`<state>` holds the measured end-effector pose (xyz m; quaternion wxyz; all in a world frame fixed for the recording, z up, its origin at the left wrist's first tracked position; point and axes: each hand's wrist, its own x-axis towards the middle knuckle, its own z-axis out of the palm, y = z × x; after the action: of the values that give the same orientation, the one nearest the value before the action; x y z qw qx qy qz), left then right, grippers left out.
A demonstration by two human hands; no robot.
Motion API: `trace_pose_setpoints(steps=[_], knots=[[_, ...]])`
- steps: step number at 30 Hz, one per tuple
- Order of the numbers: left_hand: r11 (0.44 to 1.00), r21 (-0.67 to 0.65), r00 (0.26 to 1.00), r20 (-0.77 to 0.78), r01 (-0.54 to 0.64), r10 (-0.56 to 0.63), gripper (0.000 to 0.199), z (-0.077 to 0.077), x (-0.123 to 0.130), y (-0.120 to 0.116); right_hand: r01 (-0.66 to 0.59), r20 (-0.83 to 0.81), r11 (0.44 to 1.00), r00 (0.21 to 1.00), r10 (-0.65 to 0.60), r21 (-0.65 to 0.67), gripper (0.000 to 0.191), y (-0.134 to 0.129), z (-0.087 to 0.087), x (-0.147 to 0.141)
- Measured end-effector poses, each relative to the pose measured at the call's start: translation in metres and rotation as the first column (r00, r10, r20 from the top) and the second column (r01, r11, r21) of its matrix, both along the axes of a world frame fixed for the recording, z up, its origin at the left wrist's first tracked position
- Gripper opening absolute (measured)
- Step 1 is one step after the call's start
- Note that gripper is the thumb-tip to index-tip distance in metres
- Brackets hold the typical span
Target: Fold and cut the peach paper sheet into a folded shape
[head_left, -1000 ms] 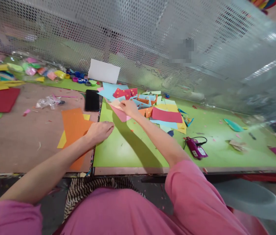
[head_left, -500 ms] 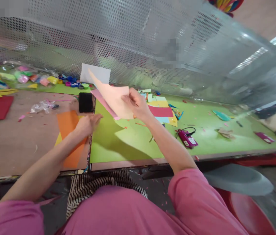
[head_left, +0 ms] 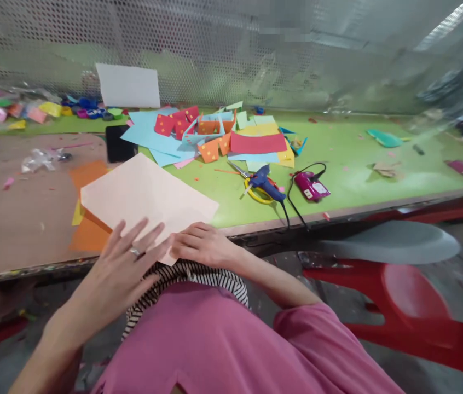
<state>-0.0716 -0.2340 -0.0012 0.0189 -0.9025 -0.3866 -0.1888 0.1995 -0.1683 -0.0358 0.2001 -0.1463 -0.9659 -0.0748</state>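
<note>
The pale sheet (head_left: 145,194) is gripped by the curled right hand (head_left: 204,244) at the desk's (head_left: 350,180) front edge — orange paper (head_left: 88,234) is partly covered. The left hand (head_left: 120,273) is held over the sheet, spread wide.

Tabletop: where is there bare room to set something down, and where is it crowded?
Two mostly bare patches, with stray scraps: the brown surface in front of the plastic bag, left of the orange paper; and the green surface between the purple device and the crumpled paper. Crowded: behind and right of the pale sheet: red strip, glue gun, scissors.
</note>
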Motion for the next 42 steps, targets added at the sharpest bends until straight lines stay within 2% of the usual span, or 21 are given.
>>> trace_pose_setpoints(steps=[2,5,7,9,12,14,17,20,23,26,29,31,34,38,42], knots=[[1.000,0.015,0.999,-0.031,0.013,-0.012,0.037,-0.020,0.014,0.000,0.014,-0.037,0.999,0.999,-0.016,-0.041,0.019,-0.003,-0.006,0.005],[0.997,0.069,0.999,0.033,-0.019,0.017,0.036,-0.032,0.023,0.008,0.202,-0.072,0.966,0.974,-0.216,-0.164,0.022,-0.007,-0.009,0.023],[0.996,0.075,0.996,0.081,-0.038,0.032,0.035,-0.031,0.024,0.012,0.350,-0.020,0.896,0.929,-0.370,-0.273,0.031,-0.006,-0.007,0.040],[0.998,0.029,0.993,0.108,-0.058,0.055,0.036,-0.025,0.025,0.014,0.411,0.039,0.840,0.904,-0.426,-0.355,0.041,-0.003,-0.003,0.057],[0.990,-0.132,0.986,0.149,-0.057,0.076,0.039,-0.014,0.026,0.019,0.433,0.060,0.819,0.894,-0.445,-0.377,0.051,0.009,0.003,0.075],[0.967,-0.254,0.977,0.198,-0.029,0.081,0.039,-0.008,0.027,0.023,0.440,0.051,0.821,0.889,-0.454,-0.365,0.045,0.017,0.005,0.081],[0.913,-0.402,0.947,0.262,-0.067,0.185,0.037,-0.004,0.028,0.029,0.398,0.019,0.824,0.904,-0.428,-0.404,0.027,0.028,0.004,0.083],[0.834,-0.475,0.865,0.251,-0.281,0.434,0.039,-0.004,0.030,0.037,0.372,-0.062,0.804,0.892,-0.449,-0.465,0.023,0.030,-0.001,0.079],[0.714,-0.502,0.764,0.149,-0.488,0.627,0.036,-0.003,0.037,0.050,0.458,-0.080,0.744,0.825,-0.560,-0.487,0.031,0.025,-0.005,0.073],[0.630,-0.480,0.720,-0.005,-0.611,0.694,0.032,0.002,0.048,0.069,0.584,-0.030,0.654,0.735,-0.678,-0.480,0.038,0.018,-0.007,0.067],[0.578,-0.433,0.683,-0.131,-0.691,0.718,0.036,0.009,0.056,0.085,0.668,0.008,0.589,0.664,-0.748,-0.456,0.041,0.012,-0.007,0.062],[0.566,-0.430,0.676,-0.159,-0.703,0.720,0.040,0.014,0.055,0.092,0.708,0.016,0.559,0.626,-0.780,-0.432,0.041,0.009,-0.007,0.060],[0.570,-0.494,0.706,-0.133,-0.656,0.696,0.043,0.019,0.045,0.096,0.745,0.020,0.532,0.588,-0.809,-0.403,0.038,0.006,-0.008,0.058],[0.555,-0.534,0.691,-0.078,-0.637,0.719,0.039,0.019,0.034,0.100,0.749,0.042,0.520,0.585,-0.810,-0.410,0.038,0.008,-0.008,0.058],[0.580,-0.500,0.692,-0.056,-0.643,0.720,0.038,0.014,0.038,0.109,0.732,0.040,0.520,0.594,-0.803,-0.440,0.041,0.011,-0.007,0.060]])
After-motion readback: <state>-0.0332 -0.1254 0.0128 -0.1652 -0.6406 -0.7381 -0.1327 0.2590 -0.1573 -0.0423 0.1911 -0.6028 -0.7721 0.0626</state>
